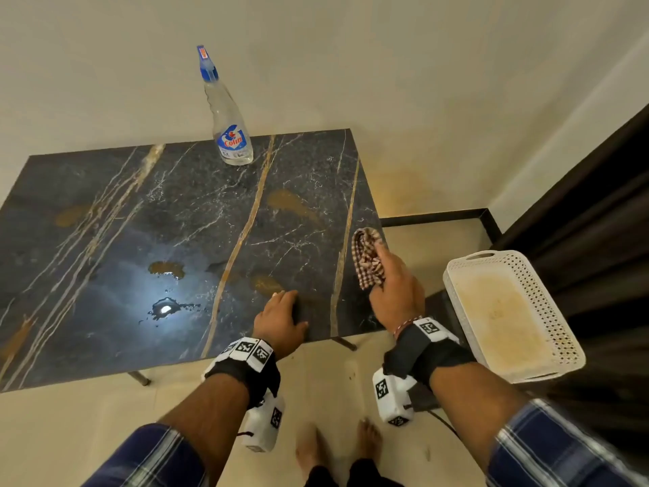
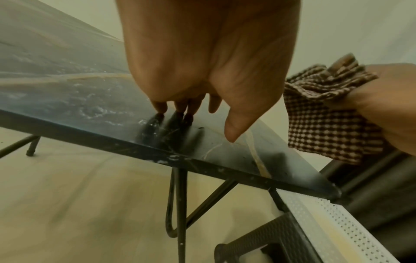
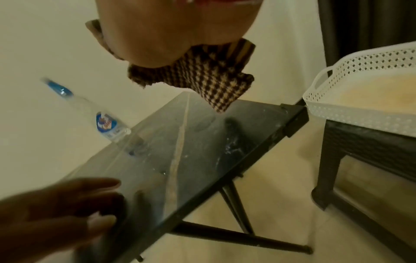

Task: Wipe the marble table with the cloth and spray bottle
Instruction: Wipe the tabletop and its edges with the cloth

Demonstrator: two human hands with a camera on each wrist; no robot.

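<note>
The dark marble table [image 1: 182, 212] with gold veins carries several brownish stains and a small puddle [image 1: 165, 309] of liquid near its front. A clear spray bottle [image 1: 230, 131] with a blue nozzle stands upright at the far edge, also seen as the bottle [image 3: 105, 122] in the right wrist view. My right hand [image 1: 395, 286] grips a bunched brown-and-white checked cloth [image 1: 367, 261] just above the table's right front corner; the cloth [image 3: 216, 83] hangs clear of the top. My left hand [image 1: 281, 316] rests near the front edge, its fingertips [image 2: 161, 106] touching the marble.
A white perforated tray [image 1: 565, 311] with a stained bottom sits on a dark stool [image 3: 360, 142] right of the table. A dark curtain hangs at the far right. The table's black folding legs [image 2: 180, 204] stand on a beige tiled floor. My bare feet are below.
</note>
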